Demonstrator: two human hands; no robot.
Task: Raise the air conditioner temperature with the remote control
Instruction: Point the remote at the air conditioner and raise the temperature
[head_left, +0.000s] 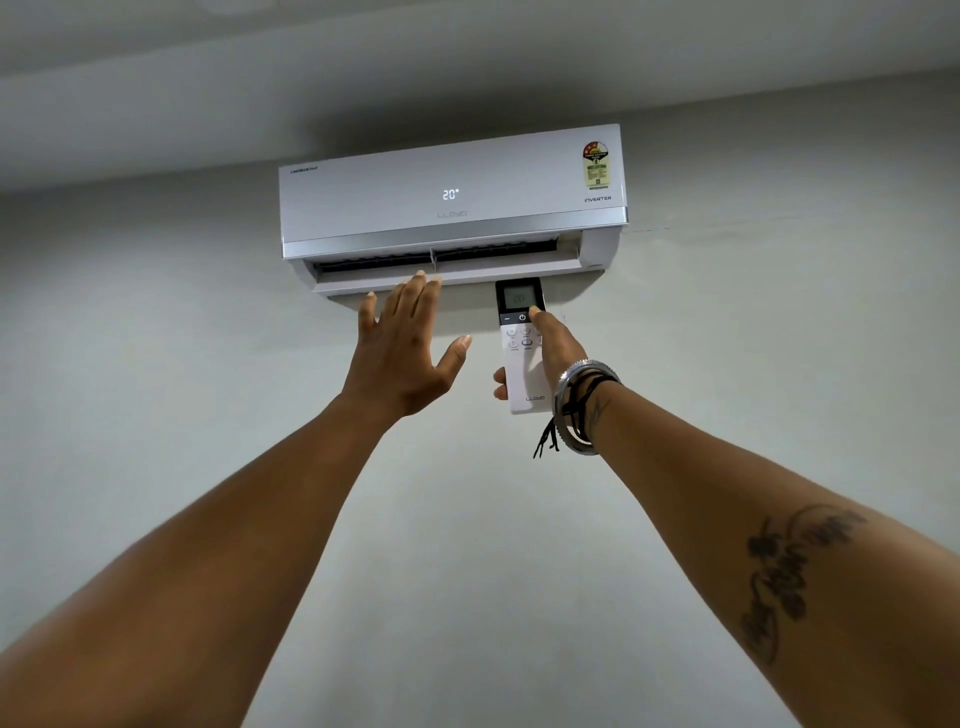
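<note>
Wall-mounted air conditioner (452, 197) (reads 20); remote (522, 353) in right hand (558, 348).

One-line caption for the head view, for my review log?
Right hand holds the remote toward the wall air conditioner reading 20, thumb beside the power button; open left hand raised below the vent.

White remote control (521, 348) upright below air conditioner (452, 200) showing 20.

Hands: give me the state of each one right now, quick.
Left hand: open, fingers spread, holding nothing, raised below the air conditioner.
Right hand: closed in a grip on the remote control, thumb on its upper buttons.
</note>
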